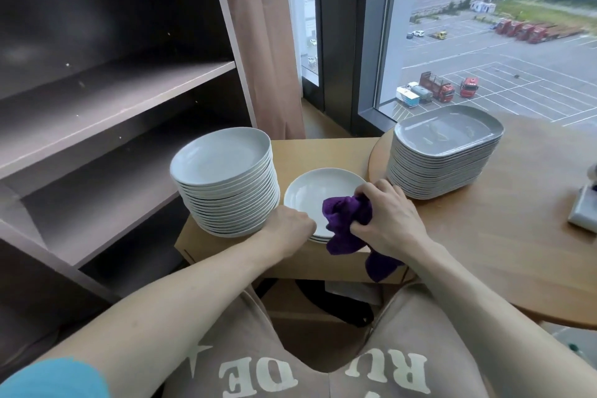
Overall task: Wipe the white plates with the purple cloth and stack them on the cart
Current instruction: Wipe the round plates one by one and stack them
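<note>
Your right hand (391,223) is clenched round the cloth (347,213), bunched against the near right of the plate (319,191); a loose tail of cloth hangs past the front edge of the tan top (323,152). Your left hand (289,229) curls onto the plate's near-left rim, knuckles up. The plate tops a short pile on the tan top, near its front edge.

The tall stack (226,184) of round plates stands just left of your left hand, wrist touching its base. To the right, well clear of the plate, the oblong stack (445,158) sits on the round table (517,236), whose rim overlaps the tan top. Bare tan top lies behind the plate, between the two stacks. The shelf (113,90) stands close on the left.
</note>
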Action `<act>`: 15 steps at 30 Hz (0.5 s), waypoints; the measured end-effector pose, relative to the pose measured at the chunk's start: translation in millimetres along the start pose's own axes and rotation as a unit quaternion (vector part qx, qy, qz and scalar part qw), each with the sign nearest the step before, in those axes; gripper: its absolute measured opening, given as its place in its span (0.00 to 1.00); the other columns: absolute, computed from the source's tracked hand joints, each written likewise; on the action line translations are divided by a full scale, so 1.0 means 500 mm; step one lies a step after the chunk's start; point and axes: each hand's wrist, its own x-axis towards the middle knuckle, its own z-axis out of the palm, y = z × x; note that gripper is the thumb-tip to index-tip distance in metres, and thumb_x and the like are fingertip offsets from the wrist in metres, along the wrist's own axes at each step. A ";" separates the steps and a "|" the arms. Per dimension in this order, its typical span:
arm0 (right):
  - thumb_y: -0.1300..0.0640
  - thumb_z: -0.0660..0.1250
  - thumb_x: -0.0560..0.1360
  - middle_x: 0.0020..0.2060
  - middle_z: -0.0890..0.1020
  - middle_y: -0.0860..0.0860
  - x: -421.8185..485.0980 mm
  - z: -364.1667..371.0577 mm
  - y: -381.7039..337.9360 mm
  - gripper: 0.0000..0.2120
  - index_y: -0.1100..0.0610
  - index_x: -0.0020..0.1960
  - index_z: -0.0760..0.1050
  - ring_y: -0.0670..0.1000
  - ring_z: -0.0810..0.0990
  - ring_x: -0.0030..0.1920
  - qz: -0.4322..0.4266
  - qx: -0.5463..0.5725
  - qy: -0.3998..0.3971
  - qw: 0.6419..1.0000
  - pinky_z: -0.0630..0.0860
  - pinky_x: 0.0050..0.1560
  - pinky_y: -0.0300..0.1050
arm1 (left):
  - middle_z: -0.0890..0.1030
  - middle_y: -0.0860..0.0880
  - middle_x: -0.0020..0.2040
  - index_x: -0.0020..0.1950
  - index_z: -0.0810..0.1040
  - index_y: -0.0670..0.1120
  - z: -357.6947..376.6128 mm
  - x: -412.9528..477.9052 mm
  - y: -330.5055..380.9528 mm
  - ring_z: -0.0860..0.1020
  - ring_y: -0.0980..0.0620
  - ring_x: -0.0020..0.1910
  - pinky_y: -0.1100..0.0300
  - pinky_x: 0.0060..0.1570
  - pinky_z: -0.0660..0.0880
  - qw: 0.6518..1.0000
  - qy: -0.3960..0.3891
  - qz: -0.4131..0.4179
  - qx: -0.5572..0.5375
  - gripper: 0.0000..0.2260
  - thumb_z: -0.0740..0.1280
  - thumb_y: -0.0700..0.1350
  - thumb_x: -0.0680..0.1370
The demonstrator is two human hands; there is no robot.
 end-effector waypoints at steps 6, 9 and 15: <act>0.43 0.71 0.69 0.51 0.69 0.44 0.002 0.003 -0.002 0.22 0.44 0.61 0.71 0.51 0.67 0.53 -0.004 0.002 -0.018 1.000 0.69 0.55 0.52 | 0.81 0.47 0.47 0.47 0.70 0.46 0.009 -0.016 -0.003 0.77 0.45 0.37 0.56 0.37 0.64 0.999 0.030 -0.026 0.004 0.10 0.61 0.31 0.75; 0.43 0.71 0.69 0.51 0.69 0.44 -0.002 0.006 -0.005 0.22 0.44 0.61 0.71 0.51 0.67 0.53 -0.011 -0.001 -0.029 1.000 0.70 0.56 0.53 | 0.78 0.47 0.50 0.52 0.72 0.44 0.000 -0.025 -0.017 0.81 0.44 0.41 0.55 0.34 0.66 0.998 0.046 -0.030 -0.001 0.10 0.63 0.31 0.75; 0.42 0.69 0.69 0.53 0.72 0.44 -0.015 0.020 -0.029 0.21 0.45 0.59 0.72 0.51 0.68 0.55 -0.052 -0.005 -0.025 0.998 0.69 0.52 0.51 | 0.74 0.51 0.26 0.29 0.76 0.48 -0.032 -0.037 -0.044 0.72 0.52 0.18 0.65 0.19 0.66 0.980 0.167 0.007 0.108 0.15 0.77 0.34 0.51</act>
